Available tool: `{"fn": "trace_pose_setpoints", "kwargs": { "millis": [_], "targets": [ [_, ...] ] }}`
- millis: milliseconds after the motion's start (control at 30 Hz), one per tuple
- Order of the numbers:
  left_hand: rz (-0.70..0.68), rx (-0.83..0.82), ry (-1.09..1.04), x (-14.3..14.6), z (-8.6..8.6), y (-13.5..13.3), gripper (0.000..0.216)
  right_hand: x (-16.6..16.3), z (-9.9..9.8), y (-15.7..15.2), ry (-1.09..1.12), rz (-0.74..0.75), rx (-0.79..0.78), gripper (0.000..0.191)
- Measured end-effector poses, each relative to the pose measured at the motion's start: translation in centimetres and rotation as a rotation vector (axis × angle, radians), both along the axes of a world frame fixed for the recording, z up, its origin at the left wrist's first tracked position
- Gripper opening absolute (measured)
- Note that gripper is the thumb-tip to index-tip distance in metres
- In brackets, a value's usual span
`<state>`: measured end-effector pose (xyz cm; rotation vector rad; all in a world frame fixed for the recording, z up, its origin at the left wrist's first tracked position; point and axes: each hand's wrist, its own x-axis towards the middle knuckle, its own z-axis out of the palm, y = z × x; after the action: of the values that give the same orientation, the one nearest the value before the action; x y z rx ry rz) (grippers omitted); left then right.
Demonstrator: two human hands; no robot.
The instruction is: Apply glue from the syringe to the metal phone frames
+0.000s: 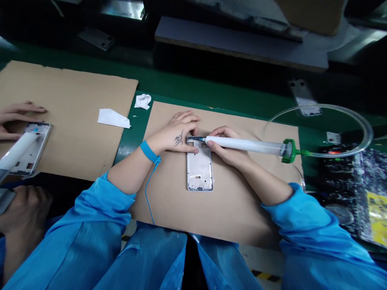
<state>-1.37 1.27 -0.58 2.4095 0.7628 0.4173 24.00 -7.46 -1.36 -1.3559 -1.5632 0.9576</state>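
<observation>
A silver phone frame (198,169) lies flat on a sheet of brown cardboard (172,205). At its top left, my left hand (178,135) grips it, thumb on the face and curled fingers by the upper edge. My right hand (228,151) is closed around the front of a white dispensing syringe (250,145), tilted toward the left. Its blue tip (202,139) is at the frame's top edge; I cannot tell whether it touches. A green cap (289,151) joins the syringe's rear to a clear hose (359,121).
To the left, a co-worker's hand (18,114) is beside another phone frame (36,151) on cardboard. White paper scraps (113,118) lie between the two places. A dispenser unit (335,177) stands on the right. A grey shelf (236,44) runs along the back.
</observation>
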Motion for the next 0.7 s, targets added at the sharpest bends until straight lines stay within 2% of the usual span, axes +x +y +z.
{"fn": "trace_pose_setpoints", "kwargs": {
  "millis": [200, 500, 700],
  "targets": [
    [-0.004, 0.009, 0.006, -0.04, 0.09, -0.03, 0.055, -0.08, 0.0, 0.09, -0.008, 0.07, 0.033, 0.048],
    [0.004, 0.007, 0.016, 0.05, 0.05, -0.01, 0.056, -0.02, -0.1, 0.1, -0.014, 0.058, 0.034, 0.037],
    [-0.002, 0.016, 0.012, 0.0, 0.09, -0.01, 0.058, -0.2, 0.03, 0.08, -0.005, 0.049, 0.035, 0.04]
  ]
}}
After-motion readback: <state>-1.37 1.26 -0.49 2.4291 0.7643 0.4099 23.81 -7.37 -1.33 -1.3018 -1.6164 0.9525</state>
